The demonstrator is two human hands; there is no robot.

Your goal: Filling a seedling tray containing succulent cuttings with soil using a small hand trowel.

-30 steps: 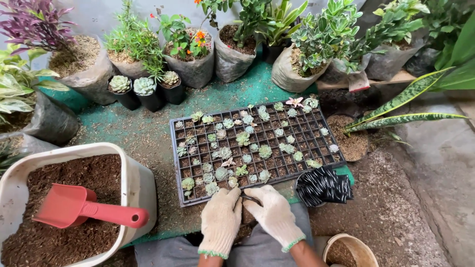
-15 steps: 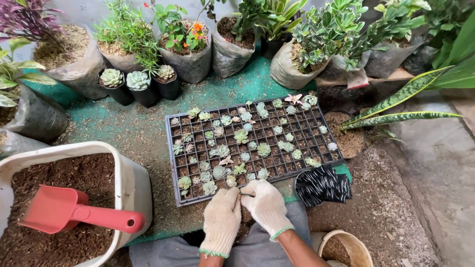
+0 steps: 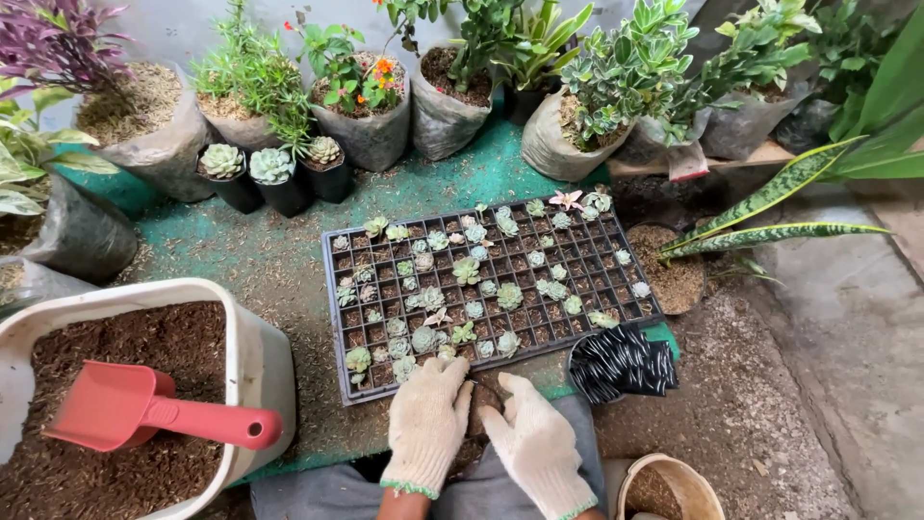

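Note:
Both my hands wear cream knitted gloves and meet at the near edge of a black seedling tray (image 3: 339, 318). My left hand (image 3: 426, 421) and my right hand (image 3: 536, 445) cup a small dark lump of soil (image 3: 483, 402) between them; what else sits in the grip is hidden. The tray holds several small succulents (image 3: 468, 271) in square cells of brown soil. The nearest plantlets (image 3: 423, 339) stand just beyond my fingertips.
A white tub of brown soil (image 3: 268, 366) with a red scoop (image 3: 154, 414) stands at the left. A stack of small black pots (image 3: 621, 364) lies right of my hands, a tan bucket (image 3: 674, 486) below it. Bagged plants (image 3: 371, 91) and three potted succulents (image 3: 272, 173) line the back.
My hands have drawn slightly back from the tray's edge and spread a little, and a dark lump of soil now shows between them. The view shifted slightly.

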